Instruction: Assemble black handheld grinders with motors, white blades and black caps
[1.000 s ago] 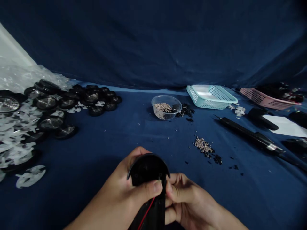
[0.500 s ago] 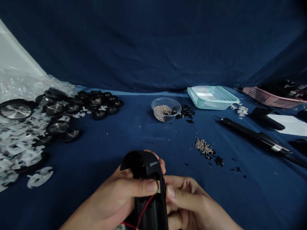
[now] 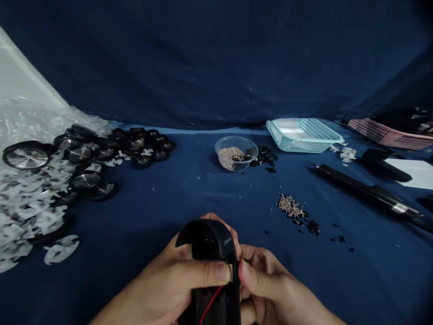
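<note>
A black plastic housing (image 3: 206, 234) with a curved hollow end is held low in the middle of the view. My left hand (image 3: 176, 280) grips it from the left, fingers behind and thumb pressed inside near a small pale piece (image 3: 231, 272). A red wire (image 3: 210, 303) runs down inside the housing below that thumb. On the other side, my right hand (image 3: 267, 284) is closed at the housing's right edge, thumb and fingertip pinched against it. Whether a smaller part sits between those fingertips is hidden.
Black round parts with metal mesh (image 3: 84, 179) and white plastic pieces (image 3: 43, 203) pile up at left. A clear bowl (image 3: 237, 155) holds small screws; loose screws (image 3: 291, 206) lie nearer. A black electric screwdriver (image 3: 368, 192), a turquoise basket (image 3: 301, 143) and a pink basket (image 3: 389, 135) are at right.
Both hands and the housing have shifted slightly right and down in the view, and the housing has turned a little, so its side lettering shows less. The grips stay the same.
</note>
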Motion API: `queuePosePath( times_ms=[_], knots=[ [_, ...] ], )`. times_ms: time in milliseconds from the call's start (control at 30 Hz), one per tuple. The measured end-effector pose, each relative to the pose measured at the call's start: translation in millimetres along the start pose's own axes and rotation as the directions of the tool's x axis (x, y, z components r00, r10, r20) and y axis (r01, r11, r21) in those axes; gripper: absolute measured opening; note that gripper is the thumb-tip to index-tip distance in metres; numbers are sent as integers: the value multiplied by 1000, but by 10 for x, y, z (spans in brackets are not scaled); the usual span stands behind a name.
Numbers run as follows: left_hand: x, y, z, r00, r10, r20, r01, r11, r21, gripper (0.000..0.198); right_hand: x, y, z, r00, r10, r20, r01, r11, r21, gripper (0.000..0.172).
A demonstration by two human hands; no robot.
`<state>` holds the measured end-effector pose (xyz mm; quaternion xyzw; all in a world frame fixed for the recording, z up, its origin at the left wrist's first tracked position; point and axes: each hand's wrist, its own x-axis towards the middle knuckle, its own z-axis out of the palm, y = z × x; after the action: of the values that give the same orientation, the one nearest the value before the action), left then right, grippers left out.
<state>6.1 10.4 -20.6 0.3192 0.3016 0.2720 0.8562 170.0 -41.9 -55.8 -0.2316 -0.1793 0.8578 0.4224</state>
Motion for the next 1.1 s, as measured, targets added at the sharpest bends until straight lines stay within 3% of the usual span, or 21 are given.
queuePosePath(
  times_ms=[100,300,600,733,800,1000,1100],
  knots=[
    [-18,41,1,999,-7,52,4,999,43,25,-20,-46,78,997,66,-50,-62,995,81,24],
    [-53,51,12,1000,-13,0,13,991,130,25,-13,7,94,993,77,-86,-65,988,137,21],
    [0,0,25,977,-68,-204,95,988,123,24,36,27,40,981,143,-130,-109,964,241,25],
    [-16,-7,69,928,-102,-358,126,991,45,48,63,30,36,982,169,-89,-143,959,243,22],
    [-28,-1,89,919,-106,-380,126,992,27,46,65,38,18,981,186,-60,-167,955,245,23],
    [-72,67,83,944,-102,-313,126,990,58,38,48,95,-22,991,124,46,-130,973,191,27],
    [-98,96,82,950,-44,-309,83,990,115,31,54,95,3,994,69,85,-82,982,168,26]
  ],
)
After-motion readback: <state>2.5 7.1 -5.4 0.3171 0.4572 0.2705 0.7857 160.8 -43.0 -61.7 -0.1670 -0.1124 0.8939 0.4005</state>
